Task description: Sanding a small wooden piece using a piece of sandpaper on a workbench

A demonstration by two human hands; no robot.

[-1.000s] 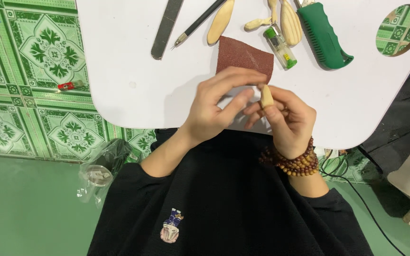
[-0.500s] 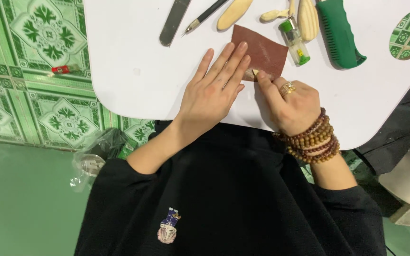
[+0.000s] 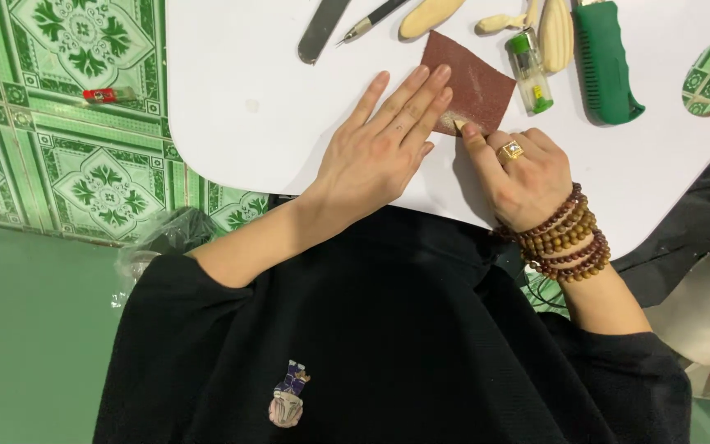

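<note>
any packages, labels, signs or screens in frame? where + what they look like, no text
No signs or screens.
Lighter: on the white table, right of the sandpaper sheet; clear slim body, green cap, small yellow-green label.
Plastic bag: on the floor under the table edge, by the left arm; crumpled, clear, dark contents.
Patch: on the black top; small, pink and blue.

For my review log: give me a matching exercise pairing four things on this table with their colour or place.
Things:
1. sandpaper
2. lighter
3. tool handle
4. wood piece

Descriptions:
A. solid green, at the far right
B. reddish brown, under the left hand
C. clear with green ends
D. pale, pinched by the right hand

Pairs: 1-B, 2-C, 3-A, 4-D
</note>
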